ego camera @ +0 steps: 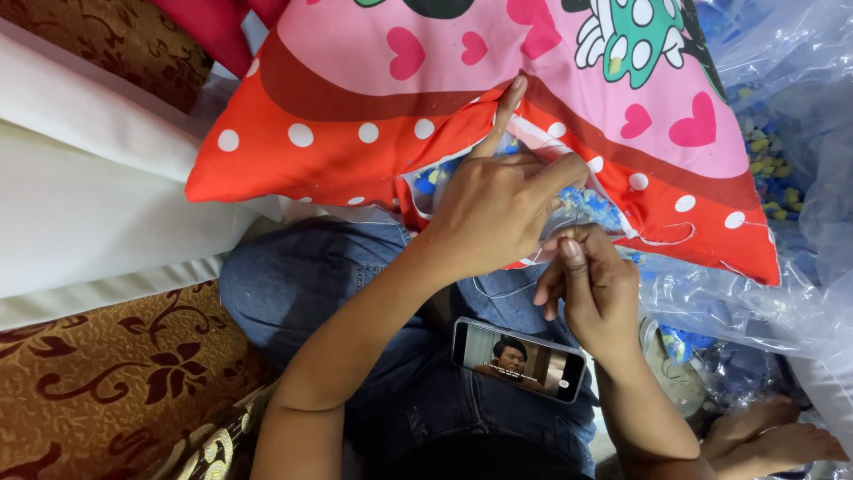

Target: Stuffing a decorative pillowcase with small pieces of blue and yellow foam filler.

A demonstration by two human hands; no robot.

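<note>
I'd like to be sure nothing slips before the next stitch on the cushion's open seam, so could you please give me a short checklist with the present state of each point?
1. Left hand presses the seam edges of the cushion together: ok, its forefinger lies along the opening.
2. Right hand has a firm pinch: ok, fingers closed just below the opening.
3. Needle in that pinch: cannot tell, too small to see.
4. Thread free of snags: ok, a white loop lies loose on the red cover.
5. Filling tucked in: not ok, blue bits show in the gap.
6. Phone steady on the lap: ok, it lies flat on the jeans.
</note>
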